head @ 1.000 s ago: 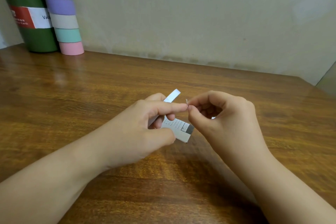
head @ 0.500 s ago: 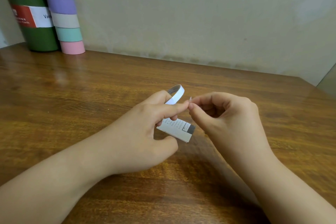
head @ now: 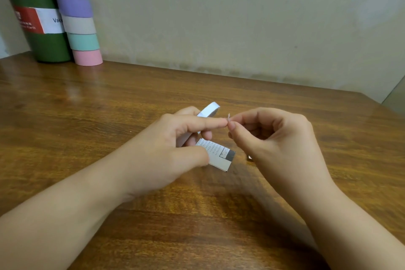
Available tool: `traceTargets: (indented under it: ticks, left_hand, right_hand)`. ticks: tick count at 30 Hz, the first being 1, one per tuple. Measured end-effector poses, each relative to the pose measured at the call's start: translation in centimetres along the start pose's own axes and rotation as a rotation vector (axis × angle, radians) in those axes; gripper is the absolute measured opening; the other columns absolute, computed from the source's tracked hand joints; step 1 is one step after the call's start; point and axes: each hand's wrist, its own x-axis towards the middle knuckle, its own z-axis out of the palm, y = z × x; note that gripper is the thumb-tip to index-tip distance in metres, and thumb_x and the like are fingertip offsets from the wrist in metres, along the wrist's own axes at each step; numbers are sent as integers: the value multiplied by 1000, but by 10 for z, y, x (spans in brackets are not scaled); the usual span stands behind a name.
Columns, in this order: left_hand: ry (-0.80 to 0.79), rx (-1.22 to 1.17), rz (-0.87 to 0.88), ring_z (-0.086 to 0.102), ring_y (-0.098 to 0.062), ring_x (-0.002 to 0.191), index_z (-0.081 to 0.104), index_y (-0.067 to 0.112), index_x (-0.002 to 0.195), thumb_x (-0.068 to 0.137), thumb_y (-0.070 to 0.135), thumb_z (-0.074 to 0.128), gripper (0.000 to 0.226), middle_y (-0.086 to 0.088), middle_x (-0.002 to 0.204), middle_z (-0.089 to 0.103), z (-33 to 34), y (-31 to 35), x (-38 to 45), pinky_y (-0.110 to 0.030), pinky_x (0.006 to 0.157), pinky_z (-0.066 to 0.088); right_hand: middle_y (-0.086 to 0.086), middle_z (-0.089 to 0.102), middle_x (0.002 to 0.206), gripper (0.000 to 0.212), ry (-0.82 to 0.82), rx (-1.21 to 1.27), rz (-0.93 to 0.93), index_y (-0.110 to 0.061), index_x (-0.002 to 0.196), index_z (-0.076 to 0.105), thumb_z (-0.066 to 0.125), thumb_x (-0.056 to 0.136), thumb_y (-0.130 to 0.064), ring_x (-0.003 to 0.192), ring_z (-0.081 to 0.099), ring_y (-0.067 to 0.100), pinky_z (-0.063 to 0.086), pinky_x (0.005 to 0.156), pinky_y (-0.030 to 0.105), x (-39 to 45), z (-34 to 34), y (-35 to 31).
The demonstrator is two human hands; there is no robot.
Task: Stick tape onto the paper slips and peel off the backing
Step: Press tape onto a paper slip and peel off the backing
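Head view: left hand (head: 175, 149) grips paper slip (head: 219, 154); right hand (head: 274, 138) pinches backing (head: 228, 117).

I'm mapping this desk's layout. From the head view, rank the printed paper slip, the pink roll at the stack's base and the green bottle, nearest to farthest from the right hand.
1. printed paper slip, just left of the right hand.
2. pink roll, far left by the wall.
3. green bottle, farther left still.
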Motion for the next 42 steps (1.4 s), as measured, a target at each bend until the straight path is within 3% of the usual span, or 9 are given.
traceTargets:
  ticks: [7,27,32,37,42]
  left_hand:
    - [9,-53,-4,42,-7,69,67,48,104,64,16,57,52,19,76,48,-2,3,-1,-17,68,38]
    - [-12,-167,-17,41,-6,69,73,36,100,62,12,55,49,15,74,48,-3,7,-1,-12,63,36]
    - [-27,-213,-30,44,-12,81,74,36,99,61,14,57,46,13,76,50,-4,6,-1,-22,78,38]
    - [-54,-201,-35,45,-5,76,72,37,102,62,14,56,49,13,77,50,-3,6,-2,-13,71,40]
    - [-57,-173,-50,46,-5,77,71,38,103,62,15,56,49,14,78,51,-2,6,-2,-18,75,38]
  right_hand:
    - [-12,69,64,9,-18,22,-13,-24,74,73,71,81,-18,51,57,-2,39,50,7,1,-1,-1]
    - [-11,65,59,14,-22,57,-29,-21,70,70,68,82,-13,47,53,-1,36,47,6,1,-2,-2]
    - [-14,61,53,16,-26,72,-35,-21,69,70,69,82,-12,46,51,-1,35,46,6,1,-3,-1]
    - [-13,61,56,9,73,-98,-203,-20,72,71,74,78,-14,56,57,3,42,51,11,-1,1,4]
    - [-14,59,61,4,124,-229,-298,-19,76,71,68,76,-20,59,56,6,45,56,16,0,1,6]
